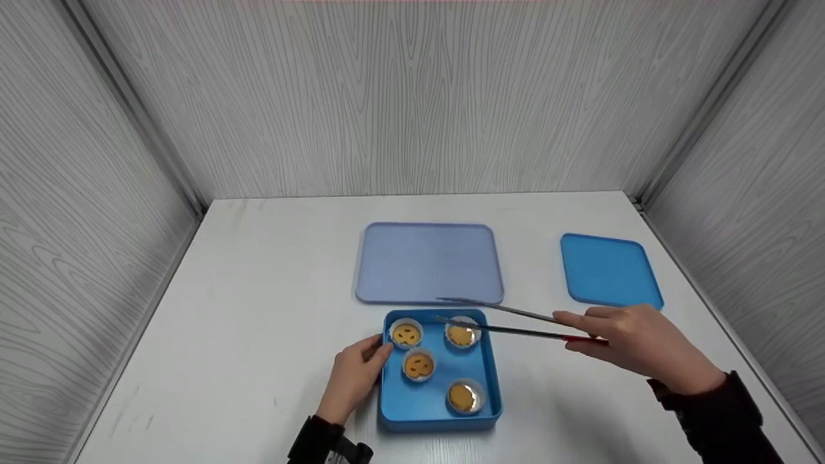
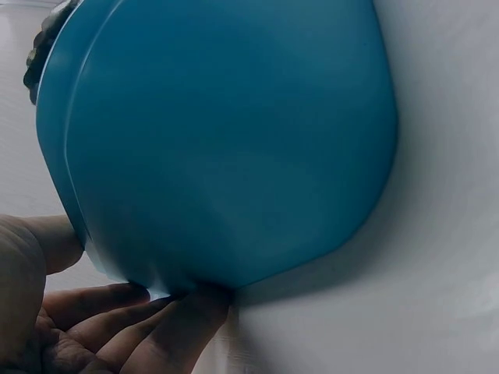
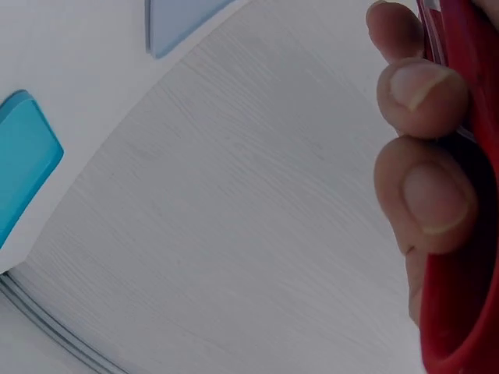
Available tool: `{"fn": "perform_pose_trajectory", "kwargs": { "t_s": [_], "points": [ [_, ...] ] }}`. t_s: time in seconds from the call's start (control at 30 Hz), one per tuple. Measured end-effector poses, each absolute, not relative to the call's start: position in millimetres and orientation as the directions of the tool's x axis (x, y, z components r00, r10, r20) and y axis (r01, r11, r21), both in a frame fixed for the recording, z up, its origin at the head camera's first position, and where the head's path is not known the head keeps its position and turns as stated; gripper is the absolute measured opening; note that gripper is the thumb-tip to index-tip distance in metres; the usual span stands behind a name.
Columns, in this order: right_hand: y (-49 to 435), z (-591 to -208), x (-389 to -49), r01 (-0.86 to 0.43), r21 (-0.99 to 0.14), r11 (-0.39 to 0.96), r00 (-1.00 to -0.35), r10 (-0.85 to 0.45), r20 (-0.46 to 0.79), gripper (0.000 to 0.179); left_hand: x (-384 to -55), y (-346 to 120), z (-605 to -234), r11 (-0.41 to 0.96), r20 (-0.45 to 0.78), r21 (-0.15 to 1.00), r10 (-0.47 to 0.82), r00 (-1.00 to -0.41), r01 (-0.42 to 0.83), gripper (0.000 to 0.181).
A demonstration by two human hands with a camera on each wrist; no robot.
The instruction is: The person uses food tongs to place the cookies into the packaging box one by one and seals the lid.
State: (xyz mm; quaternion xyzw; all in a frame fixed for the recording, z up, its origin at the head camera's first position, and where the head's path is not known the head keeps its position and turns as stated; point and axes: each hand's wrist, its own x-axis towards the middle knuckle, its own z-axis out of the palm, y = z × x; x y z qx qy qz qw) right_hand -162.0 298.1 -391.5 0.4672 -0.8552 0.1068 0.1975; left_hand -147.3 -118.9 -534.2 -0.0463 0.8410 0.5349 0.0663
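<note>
A blue rectangular box [image 1: 422, 422] stands at the front middle of the table, with several small round yellow tarts in white paper cups inside. My left hand [image 1: 354, 375] grips the box at its left side, thumb at the rim and fingers against the outer wall [image 2: 234, 156]. In my right hand [image 1: 635, 341] are long metal tongs [image 1: 522, 332] with a red handle [image 3: 472, 327], held from the right. Their arms are spread, and the tips reach over the far end of the box, overlapping the far right tart [image 1: 460, 336] in the head view.
Just behind the box lies a pale lavender-blue rectangular lid or tray [image 1: 428, 261]. A smaller bright blue lid or tray [image 1: 609, 270] is at the back right, beyond my right hand. Grey wood-grain panels [image 1: 412, 96] enclose the white table [image 1: 258, 309] at the back and both sides.
</note>
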Motion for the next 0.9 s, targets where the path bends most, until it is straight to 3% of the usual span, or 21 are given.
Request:
{"fn": "perform_pose_trajectory", "kwargs": {
  "t_s": [0.3,0.63,0.9],
  "points": [
    [310.7,-406.8,-173.6,-0.729,-0.033,0.683,-0.61,-0.627,0.484,0.051,-146.7,-119.5,-534.3,0.437,-0.165,0.886,-0.014,-0.986,-0.154,0.054],
    [308.9,-435.3,-188.7,-0.504,-0.291,0.813,-0.831,-0.365,0.42,0.026,-146.2,-118.7,-533.3,0.43,-0.147,0.892,-0.011,-0.989,-0.137,0.055],
    [305.1,-462.4,-201.0,-0.357,-0.333,0.873,-0.895,-0.219,0.388,0.02,-147.0,-118.6,-532.0,0.434,-0.152,0.89,-0.006,-0.988,-0.139,0.056]
  ]
}}
